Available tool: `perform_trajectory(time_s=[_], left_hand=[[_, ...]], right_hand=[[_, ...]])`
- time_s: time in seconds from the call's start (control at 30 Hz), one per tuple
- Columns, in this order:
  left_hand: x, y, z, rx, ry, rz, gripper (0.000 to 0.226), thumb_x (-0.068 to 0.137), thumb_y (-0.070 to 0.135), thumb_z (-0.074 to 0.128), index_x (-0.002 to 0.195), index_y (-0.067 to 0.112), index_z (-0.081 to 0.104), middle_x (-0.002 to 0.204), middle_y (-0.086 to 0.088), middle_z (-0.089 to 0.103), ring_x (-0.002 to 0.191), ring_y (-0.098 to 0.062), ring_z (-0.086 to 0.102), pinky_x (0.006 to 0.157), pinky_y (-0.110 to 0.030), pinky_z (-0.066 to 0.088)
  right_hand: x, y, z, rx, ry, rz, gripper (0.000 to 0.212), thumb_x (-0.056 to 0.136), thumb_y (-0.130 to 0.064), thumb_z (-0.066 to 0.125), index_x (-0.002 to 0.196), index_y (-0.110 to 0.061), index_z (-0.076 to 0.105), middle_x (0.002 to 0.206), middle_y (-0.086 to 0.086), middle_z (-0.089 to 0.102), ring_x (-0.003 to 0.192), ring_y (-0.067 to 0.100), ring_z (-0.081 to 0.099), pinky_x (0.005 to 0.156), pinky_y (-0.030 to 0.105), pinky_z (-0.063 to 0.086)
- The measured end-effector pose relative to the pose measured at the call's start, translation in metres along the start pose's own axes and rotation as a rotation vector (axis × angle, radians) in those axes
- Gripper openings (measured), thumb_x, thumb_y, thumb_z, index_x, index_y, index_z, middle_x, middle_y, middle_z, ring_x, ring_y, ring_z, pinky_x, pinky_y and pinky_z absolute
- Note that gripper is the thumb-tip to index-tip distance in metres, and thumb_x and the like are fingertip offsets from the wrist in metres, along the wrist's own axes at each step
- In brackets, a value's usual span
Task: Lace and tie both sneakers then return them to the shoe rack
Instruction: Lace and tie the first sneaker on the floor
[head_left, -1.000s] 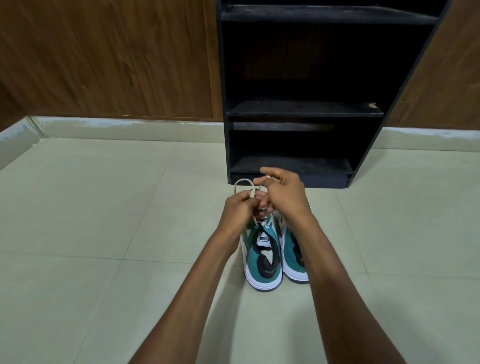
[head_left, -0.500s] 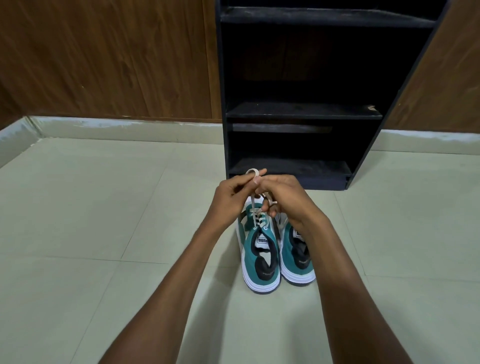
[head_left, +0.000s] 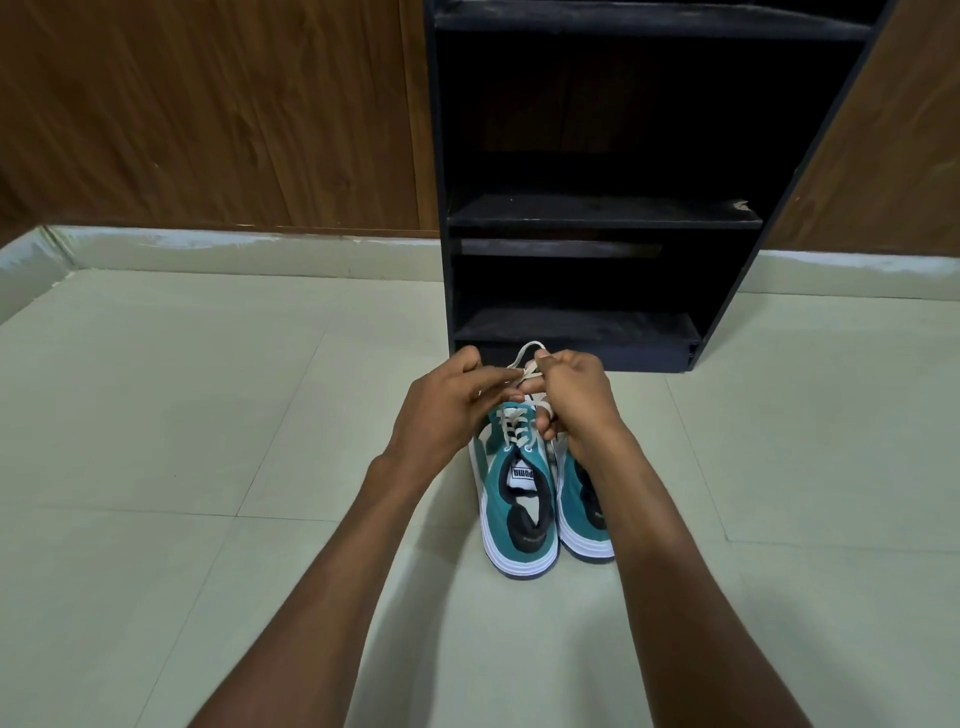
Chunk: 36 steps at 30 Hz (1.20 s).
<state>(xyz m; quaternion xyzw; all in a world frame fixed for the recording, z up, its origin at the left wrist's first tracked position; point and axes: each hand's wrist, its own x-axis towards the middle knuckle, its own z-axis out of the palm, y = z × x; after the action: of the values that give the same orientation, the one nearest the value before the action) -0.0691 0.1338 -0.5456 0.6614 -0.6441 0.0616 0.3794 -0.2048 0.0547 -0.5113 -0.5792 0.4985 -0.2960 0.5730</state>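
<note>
Two teal and white sneakers stand side by side on the floor, heels toward me. The left sneaker (head_left: 514, 499) has a cream lace (head_left: 511, 421) threaded through its eyelets. The right sneaker (head_left: 584, 512) is partly hidden under my right forearm. Above the left sneaker, my left hand (head_left: 441, 410) pinches one strand of the lace. My right hand (head_left: 571, 395) pinches a small loop of lace (head_left: 527, 352) that sticks up between the hands. The black shoe rack (head_left: 597, 218) stands just beyond the sneakers, its shelves bare.
Pale tiled floor (head_left: 208, 415) spreads to the left and right of the sneakers. Brown wooden wall panels (head_left: 208, 114) flank the rack, with a light skirting strip along their base.
Both hands rose a little from the sneaker's tongue and drew apart. The lace loop now stands up at my right fingertips instead of lying left of the hands.
</note>
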Motion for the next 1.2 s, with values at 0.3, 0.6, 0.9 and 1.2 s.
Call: perform_trajectory(time_s=[0.3,0.6,0.9,1.2], left_hand=[[-0.016,0.005,0.008,0.289,0.187,0.217,0.026,0.084,0.022,0.08,0.11,0.019,0.077,0.069,0.0,0.05,0.056,-0.014,0.043,0.048,-0.02,0.024],[-0.005,0.027,0.007,-0.674,-0.087,-0.578,0.019,0.1,0.018,0.05,0.084,0.014,0.059,0.055,0.017,0.053,0.051,0.001,0.046,0.055,-0.019,0.036],[0.002,0.023,0.001,-1.032,-0.192,-0.9,0.028,0.098,0.025,0.059,0.071,0.018,0.061,0.061,0.003,0.045,0.05,-0.01,0.03,0.043,-0.021,0.024],[-0.003,0.013,0.003,-0.952,-0.116,-0.996,0.025,0.098,0.03,0.061,0.081,0.012,0.066,0.058,0.007,0.054,0.049,-0.008,0.037,0.048,-0.023,0.03]], right_hand=[[0.006,0.006,-0.005,-0.026,0.009,0.009,0.022,0.104,-0.022,0.053,0.1,-0.005,0.065,0.077,0.008,0.063,0.031,0.009,0.041,0.035,0.021,0.034],[-0.006,0.01,-0.013,-0.118,-0.027,-0.302,0.013,0.086,-0.034,0.077,0.095,-0.025,0.073,0.114,-0.008,0.069,0.057,0.015,0.062,0.054,0.028,0.054],[-0.008,0.021,-0.016,-0.496,-0.037,-0.444,0.014,0.077,-0.024,0.083,0.09,-0.019,0.081,0.13,-0.003,0.058,0.105,0.011,0.059,0.09,0.031,0.052],[-0.022,-0.013,-0.037,0.154,0.029,-0.384,0.019,0.077,-0.018,0.057,0.058,-0.023,0.056,0.069,0.012,0.066,0.064,0.024,0.067,0.062,0.032,0.053]])
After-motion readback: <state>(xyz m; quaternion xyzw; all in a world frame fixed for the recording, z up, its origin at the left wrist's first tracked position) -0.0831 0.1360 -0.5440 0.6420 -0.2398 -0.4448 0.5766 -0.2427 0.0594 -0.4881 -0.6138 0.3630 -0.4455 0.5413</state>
